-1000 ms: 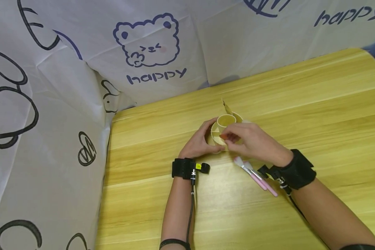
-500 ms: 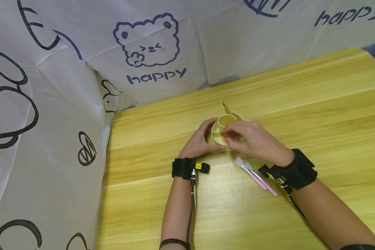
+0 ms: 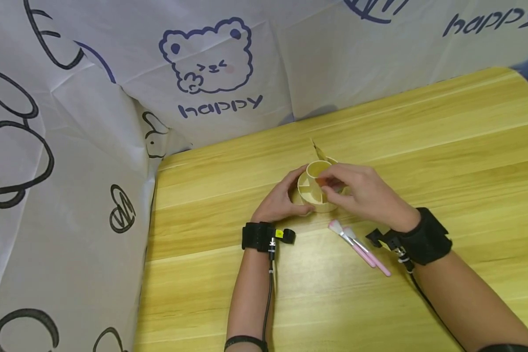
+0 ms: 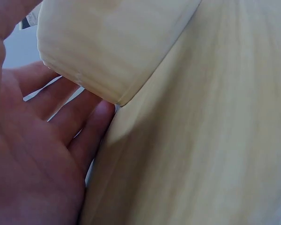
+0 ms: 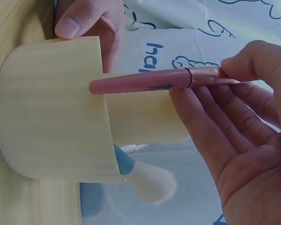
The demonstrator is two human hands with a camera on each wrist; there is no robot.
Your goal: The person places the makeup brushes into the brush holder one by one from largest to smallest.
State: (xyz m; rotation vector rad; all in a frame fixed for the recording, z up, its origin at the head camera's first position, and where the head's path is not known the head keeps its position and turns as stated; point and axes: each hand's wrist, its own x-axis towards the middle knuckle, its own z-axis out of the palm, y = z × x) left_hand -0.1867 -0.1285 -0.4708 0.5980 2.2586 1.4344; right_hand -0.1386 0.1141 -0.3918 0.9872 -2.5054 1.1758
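Observation:
A cream round brush holder (image 3: 323,207) with divided compartments and a taller central cup (image 3: 315,170) stands on the table. My left hand (image 3: 279,198) grips its left side, thumb at the front and fingers reaching behind; the left wrist view shows the holder's wall (image 4: 112,42) by the fingers. My right hand (image 3: 356,190) pinches a makeup brush (image 5: 140,83) by its metallic ferrule. Its pink handle end overlaps the holder's rim in the right wrist view; the bristle end is hidden by the hand. Another brush with white bristles (image 5: 154,183) and a blue ferrule pokes out of the holder.
Two pink-handled makeup brushes (image 3: 362,248) lie on the wooden table (image 3: 334,303) in front of the holder. A thin yellowish pointed piece (image 3: 319,150) rises behind the cup. White cloth (image 3: 229,107) printed with drawings hangs along the back and left.
My right hand has shifted slightly right and away from me with the makeup brush, uncovering more of the holder's front compartments. The left hand and the holder have barely moved.

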